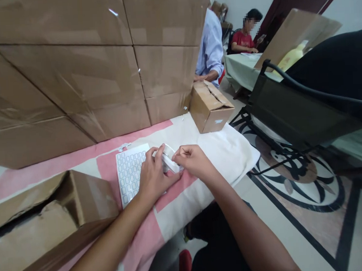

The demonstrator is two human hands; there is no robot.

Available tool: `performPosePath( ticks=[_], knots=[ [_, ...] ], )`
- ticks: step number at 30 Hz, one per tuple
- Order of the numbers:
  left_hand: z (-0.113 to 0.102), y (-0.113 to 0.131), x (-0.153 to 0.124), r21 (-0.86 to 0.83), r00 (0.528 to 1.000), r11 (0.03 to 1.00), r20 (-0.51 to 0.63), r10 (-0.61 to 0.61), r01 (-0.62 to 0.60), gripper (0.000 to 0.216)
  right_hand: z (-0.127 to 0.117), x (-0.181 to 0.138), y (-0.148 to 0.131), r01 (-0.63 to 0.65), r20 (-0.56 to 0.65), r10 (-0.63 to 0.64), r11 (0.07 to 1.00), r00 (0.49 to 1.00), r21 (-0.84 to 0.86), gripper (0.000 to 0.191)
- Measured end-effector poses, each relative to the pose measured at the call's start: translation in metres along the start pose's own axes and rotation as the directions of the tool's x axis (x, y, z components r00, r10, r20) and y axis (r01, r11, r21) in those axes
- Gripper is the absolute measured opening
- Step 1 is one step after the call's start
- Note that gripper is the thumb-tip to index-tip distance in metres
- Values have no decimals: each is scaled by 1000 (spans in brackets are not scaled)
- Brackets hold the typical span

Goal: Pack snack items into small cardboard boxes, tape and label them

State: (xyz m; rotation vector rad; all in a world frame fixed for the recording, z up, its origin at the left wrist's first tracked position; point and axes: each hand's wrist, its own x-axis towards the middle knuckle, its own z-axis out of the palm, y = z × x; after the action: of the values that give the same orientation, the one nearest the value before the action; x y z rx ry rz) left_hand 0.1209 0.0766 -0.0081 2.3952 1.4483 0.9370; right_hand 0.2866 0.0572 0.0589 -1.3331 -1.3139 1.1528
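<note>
My left hand (154, 171) is wrapped round a small white box-like object (171, 163), steadying it just above the cloth. Fingers of my right hand (191, 161) are pinched together at the object's right edge; whether something thin is between them is too small to tell. Under and left of my left hand lies a white sheet of stickers (128, 170) with rows of rounded outlines. A pink and white cloth (172, 192) covers the table beneath.
Stacked cardboard cartons (105, 83) wall off the far side. A small carton (212, 107) stands at the back right, an opened carton (81, 201) at the near left. A dark folding chair (306, 100) is at right. Two other people sit beyond.
</note>
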Motion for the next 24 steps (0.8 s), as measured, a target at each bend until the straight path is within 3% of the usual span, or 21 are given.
performPosePath(
  ticks=[11,17,24],
  knots=[
    [-5,7,1,71,998,997,41,-40,37,113,-7,-10,2,-44,-101,44,999,994,4,39],
    [-7,8,6,100,995,992,62,-81,75,114,-9,-22,8,-141,-218,98,972,971,-189,28],
    [-11,9,5,104,996,993,59,-68,62,128,-7,-29,4,-213,-228,138,912,964,-351,26]
  ],
)
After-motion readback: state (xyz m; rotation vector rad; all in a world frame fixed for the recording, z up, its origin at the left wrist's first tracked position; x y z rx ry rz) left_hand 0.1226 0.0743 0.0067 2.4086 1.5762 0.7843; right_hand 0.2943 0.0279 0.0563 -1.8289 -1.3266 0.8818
